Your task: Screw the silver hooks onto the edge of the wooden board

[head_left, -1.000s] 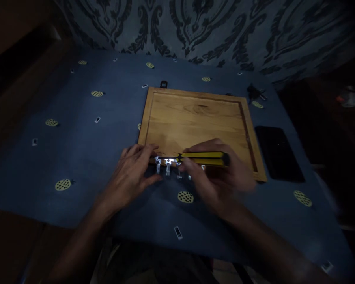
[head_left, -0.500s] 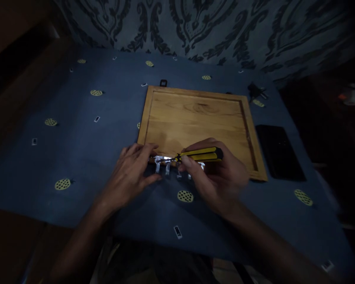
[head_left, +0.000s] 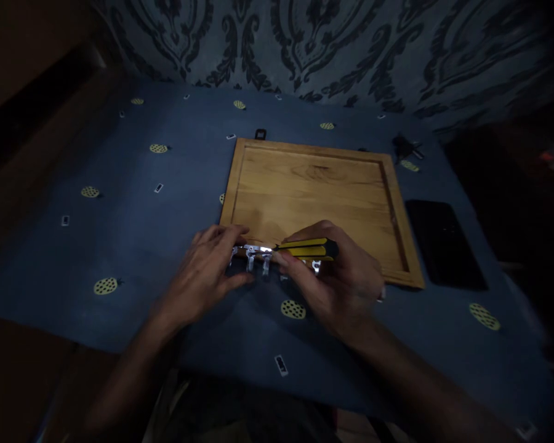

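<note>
A wooden board (head_left: 314, 184) with a raised rim lies on a blue patterned cloth. Along its near edge sits a shiny metal hook rail (head_left: 258, 255) with several small hooks hanging down. My left hand (head_left: 205, 274) rests at the rail's left end, fingers curled and pressing on it. My right hand (head_left: 339, 280) is closed round a yellow and black screwdriver (head_left: 305, 248), which lies nearly level with its tip pointing left at the rail.
A black phone (head_left: 443, 243) lies flat to the right of the board. A small dark object (head_left: 404, 147) sits beyond the board's far right corner. A patterned fabric backs the table. The blue cloth (head_left: 133, 234) stretches out to the left.
The screwdriver handle has shifted slightly left and levelled out, with my right hand following. My left hand has stayed on the rail's left end.
</note>
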The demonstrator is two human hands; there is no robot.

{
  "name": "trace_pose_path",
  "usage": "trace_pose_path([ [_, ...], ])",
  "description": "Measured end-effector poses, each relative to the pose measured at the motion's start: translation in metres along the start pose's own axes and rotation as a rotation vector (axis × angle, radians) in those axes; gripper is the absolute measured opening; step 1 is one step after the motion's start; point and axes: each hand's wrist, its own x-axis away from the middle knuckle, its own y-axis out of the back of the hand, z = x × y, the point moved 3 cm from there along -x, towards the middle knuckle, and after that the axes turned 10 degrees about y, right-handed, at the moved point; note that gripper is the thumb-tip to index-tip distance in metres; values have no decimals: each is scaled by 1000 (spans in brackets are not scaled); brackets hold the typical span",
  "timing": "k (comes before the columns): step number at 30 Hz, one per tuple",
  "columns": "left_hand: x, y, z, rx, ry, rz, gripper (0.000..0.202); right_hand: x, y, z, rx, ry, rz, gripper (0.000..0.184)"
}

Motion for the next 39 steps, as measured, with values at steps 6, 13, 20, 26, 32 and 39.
trace_pose_path([
  [6,-1,-2,0,-23,-1,5,59,-2,-3,6,62,32,-22,17],
  [13,4,8,0,-18,-5,-4,62,-2,2,7,26,25,-7,14],
  [20,11,13,12,15,10,-10,57,-2,5,3,-98,-39,-156,13],
  [26,9,10,13,38,-9,-21,53,-4,-13,-5,-198,-164,-84,9],
  [32,8,9,15,63,19,-31,54,-7,-21,-5,-240,-160,-67,10],
  [39,8,6,17,61,29,-54,59,-13,-21,0,-180,-140,-33,12],
])
